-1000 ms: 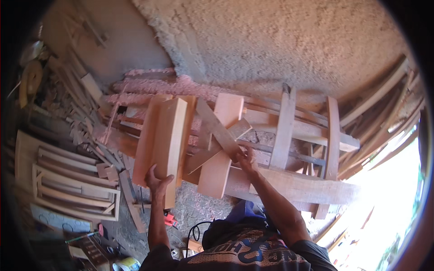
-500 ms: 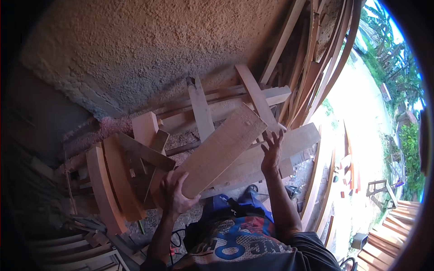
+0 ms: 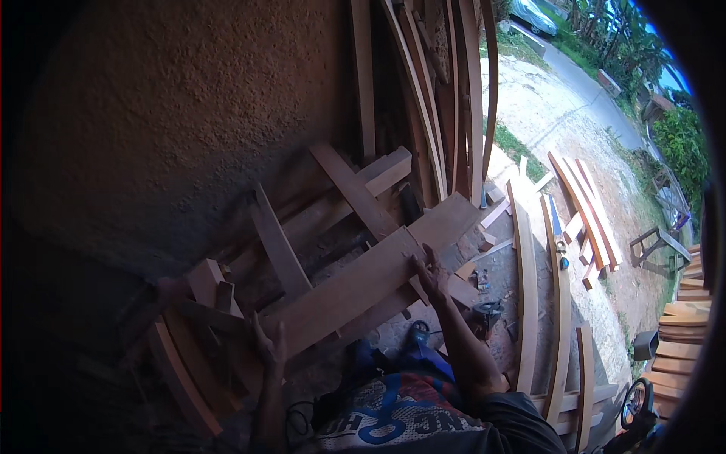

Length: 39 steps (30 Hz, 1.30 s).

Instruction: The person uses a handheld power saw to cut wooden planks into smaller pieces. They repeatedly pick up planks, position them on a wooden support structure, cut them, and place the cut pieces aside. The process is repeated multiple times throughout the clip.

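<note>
Sunlight glares off the ground (image 3: 522,87) at right while the wall (image 3: 189,113) lies dim.

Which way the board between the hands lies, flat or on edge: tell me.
Flat: the board shows its broad face upward, the left hand by one end, the right hand by the other.

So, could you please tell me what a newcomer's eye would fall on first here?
Probably the sunlit ground at the upper right, glaring against the dark rough wall on the left. Next, perhaps, the wide board near the middle, with the left hand by its lower-left end and the right hand by its upper-right end. Long planks stand at the top, right of centre.
</note>
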Each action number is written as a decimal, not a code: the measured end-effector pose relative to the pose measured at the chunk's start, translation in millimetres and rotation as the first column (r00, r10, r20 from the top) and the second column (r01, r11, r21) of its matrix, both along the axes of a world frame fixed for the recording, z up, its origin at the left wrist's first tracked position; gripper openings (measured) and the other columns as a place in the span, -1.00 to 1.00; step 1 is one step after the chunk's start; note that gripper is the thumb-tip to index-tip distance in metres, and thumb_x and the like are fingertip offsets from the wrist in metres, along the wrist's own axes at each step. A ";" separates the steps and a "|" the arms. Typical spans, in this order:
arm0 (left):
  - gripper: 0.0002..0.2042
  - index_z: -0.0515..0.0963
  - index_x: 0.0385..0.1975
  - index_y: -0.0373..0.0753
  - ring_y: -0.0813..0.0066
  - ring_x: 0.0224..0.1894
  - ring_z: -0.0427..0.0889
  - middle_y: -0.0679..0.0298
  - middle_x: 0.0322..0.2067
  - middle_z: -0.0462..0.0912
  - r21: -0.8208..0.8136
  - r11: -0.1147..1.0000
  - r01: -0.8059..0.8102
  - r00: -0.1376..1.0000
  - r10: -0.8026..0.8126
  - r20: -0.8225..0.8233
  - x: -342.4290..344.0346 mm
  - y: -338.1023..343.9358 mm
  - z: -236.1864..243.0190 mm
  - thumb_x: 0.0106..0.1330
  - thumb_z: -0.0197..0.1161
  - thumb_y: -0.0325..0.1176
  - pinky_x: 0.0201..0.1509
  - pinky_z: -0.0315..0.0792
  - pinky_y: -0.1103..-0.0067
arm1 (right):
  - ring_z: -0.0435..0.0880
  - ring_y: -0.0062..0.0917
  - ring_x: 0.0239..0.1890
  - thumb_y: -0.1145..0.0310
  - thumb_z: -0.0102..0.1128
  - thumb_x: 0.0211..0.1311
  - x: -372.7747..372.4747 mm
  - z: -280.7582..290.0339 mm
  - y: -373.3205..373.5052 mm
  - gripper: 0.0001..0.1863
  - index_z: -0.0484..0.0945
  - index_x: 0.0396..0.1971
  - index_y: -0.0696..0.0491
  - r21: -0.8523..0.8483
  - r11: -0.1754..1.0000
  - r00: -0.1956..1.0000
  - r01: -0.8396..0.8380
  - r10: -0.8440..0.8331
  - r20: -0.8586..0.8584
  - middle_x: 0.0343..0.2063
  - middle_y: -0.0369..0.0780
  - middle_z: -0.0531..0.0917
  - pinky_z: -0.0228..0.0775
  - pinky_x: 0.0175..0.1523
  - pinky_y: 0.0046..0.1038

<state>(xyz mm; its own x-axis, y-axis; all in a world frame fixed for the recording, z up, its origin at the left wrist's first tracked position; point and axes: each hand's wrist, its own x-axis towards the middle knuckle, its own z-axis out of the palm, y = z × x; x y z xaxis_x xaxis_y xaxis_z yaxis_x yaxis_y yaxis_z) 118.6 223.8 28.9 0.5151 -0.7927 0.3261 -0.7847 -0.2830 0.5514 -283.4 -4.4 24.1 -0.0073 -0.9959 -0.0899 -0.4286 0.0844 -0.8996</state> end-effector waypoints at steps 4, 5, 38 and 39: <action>-0.22 0.12 0.48 -0.40 0.13 0.46 0.28 -0.04 0.46 0.22 0.242 0.919 -0.312 0.650 0.392 -0.651 18.5 37.2 -23.3 0.49 0.18 0.07 0.51 0.19 0.34 | 0.53 -0.05 0.28 -0.12 0.12 0.41 -2.4 9.4 -6.7 -0.29 0.40 0.36 0.07 0.011 0.997 0.995 -0.082 0.083 -0.048 0.26 0.04 0.55 0.36 0.36 -0.13; -0.23 0.16 0.47 -0.40 0.13 0.44 0.31 -0.03 0.43 0.27 0.221 0.924 -0.312 0.593 0.371 -0.715 8.9 36.0 -20.3 0.48 0.19 0.07 0.49 0.21 0.33 | 0.54 -0.06 0.28 -0.13 0.12 0.41 -4.1 12.7 -8.8 -0.31 0.40 0.36 0.02 0.023 0.995 0.993 -0.097 0.098 -0.064 0.26 0.02 0.55 0.37 0.34 -0.14; -0.32 0.29 0.40 -0.26 0.18 0.21 0.54 0.10 0.19 0.51 0.254 0.944 -0.212 0.316 0.312 -0.896 9.9 26.2 -13.0 0.41 0.34 -0.05 0.24 0.51 0.27 | 0.35 -0.03 0.40 -0.23 -0.02 0.30 -169.8 -133.3 -135.8 -0.30 0.62 0.15 0.03 0.423 0.893 0.925 0.151 0.023 -0.378 0.21 0.08 0.56 0.17 0.43 0.02; -0.35 0.26 0.42 -0.21 0.16 0.19 0.57 0.09 0.21 0.51 0.252 0.943 -0.218 0.298 0.310 -0.903 24.1 48.2 -20.6 0.44 0.32 -0.07 0.22 0.55 0.26 | 0.33 -0.02 0.42 -0.24 0.01 0.26 -154.8 -133.0 -145.6 -0.27 0.61 0.18 0.03 0.524 0.850 0.950 0.058 0.115 -0.291 0.23 0.08 0.54 0.16 0.44 0.02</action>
